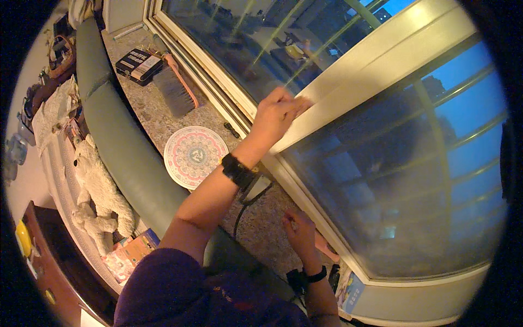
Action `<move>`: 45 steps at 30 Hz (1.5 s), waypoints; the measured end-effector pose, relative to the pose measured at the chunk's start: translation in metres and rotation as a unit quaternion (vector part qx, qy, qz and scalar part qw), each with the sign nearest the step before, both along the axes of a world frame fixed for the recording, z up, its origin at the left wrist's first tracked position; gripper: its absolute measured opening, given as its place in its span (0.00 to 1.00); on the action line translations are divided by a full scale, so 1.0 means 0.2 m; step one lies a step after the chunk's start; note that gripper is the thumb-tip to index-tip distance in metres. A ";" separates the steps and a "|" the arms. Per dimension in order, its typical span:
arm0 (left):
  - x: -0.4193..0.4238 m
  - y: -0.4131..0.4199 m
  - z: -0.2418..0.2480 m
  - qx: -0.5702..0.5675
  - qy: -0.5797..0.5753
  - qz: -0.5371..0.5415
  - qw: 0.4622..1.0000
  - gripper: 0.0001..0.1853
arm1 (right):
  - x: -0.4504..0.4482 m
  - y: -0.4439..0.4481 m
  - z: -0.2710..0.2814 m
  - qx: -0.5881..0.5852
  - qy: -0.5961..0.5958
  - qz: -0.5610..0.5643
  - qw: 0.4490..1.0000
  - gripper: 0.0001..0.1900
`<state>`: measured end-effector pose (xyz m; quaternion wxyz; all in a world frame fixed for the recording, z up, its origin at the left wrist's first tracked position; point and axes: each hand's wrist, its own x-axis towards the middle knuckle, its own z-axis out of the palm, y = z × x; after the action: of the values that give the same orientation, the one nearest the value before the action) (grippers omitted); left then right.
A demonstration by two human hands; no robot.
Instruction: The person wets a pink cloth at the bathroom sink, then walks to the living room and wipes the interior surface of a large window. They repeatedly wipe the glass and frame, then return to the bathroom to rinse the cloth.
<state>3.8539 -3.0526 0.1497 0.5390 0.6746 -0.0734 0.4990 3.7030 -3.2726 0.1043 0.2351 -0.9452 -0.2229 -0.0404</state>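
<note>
My left hand (276, 114) is raised by the cream window frame (322, 90), its fingertips blurred near the frame's edge; whether it holds anything cannot be made out. Lower down, my right hand (300, 235) hovers over the stone sill (265, 225) with curled fingers, and its grip is unclear. Beside that hand lies a salmon-coloured handle (326, 247), partly hidden. A round patterned mat or plate (196, 157) lies left of my left forearm. Farther up the sill rests a brush with a salmon handle (184, 79) and dark bristles.
A black case (139, 65) sits beside the brush. A dark cable (237, 218) runs over the sill near a small device (257, 190). The green padded sofa back (126, 147) borders the sill; plush toys (102, 188) and a booklet (141, 245) lie beyond it.
</note>
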 end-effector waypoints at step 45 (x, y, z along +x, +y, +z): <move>-0.38 -0.29 -0.38 0.025 0.401 -0.464 0.789 0.13 | 0.20 -0.01 -0.18 0.161 -0.200 -0.029 0.966 0.16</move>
<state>3.7786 -3.1101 0.0742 0.6694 0.7122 -0.1676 -0.1290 3.7435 -3.2736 0.0692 0.3331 -0.8737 -0.2287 -0.2709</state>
